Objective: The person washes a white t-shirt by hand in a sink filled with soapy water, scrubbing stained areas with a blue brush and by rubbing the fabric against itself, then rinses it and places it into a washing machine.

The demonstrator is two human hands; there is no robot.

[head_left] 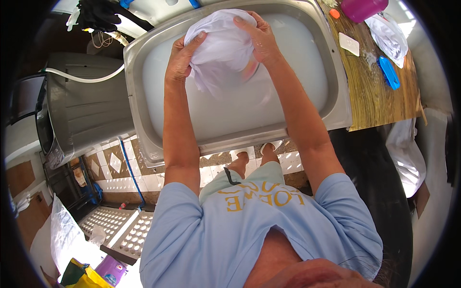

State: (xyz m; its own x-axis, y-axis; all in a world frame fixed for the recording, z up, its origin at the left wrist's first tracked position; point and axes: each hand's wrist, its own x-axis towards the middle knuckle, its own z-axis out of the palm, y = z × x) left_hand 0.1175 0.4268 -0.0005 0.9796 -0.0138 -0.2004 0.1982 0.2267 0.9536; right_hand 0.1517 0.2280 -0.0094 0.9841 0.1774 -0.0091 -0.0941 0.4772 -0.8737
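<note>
A white wet-looking cloth [222, 41] is bunched between my two hands above the far part of a metal sink [342, 91]. My left hand [184, 54] grips the cloth's left side, thumb on top. On the opposite side, my right hand [260, 37] pinches the cloth with its thumb over the upper edge. The cloth's lower end hangs down toward cloudy, whitish water [225, 117] in the sink. A blurred patch of pink and orange shows just below the cloth near my right wrist; I cannot make out what it is.
Right of the sink, a wooden counter [379, 103] holds a white soap bar [349, 44], a blue brush [388, 73], a purple container [363, 7] and white cloth [388, 38]. A grey appliance [89, 103] stands at left, with a pale hose [91, 79] running to the sink.
</note>
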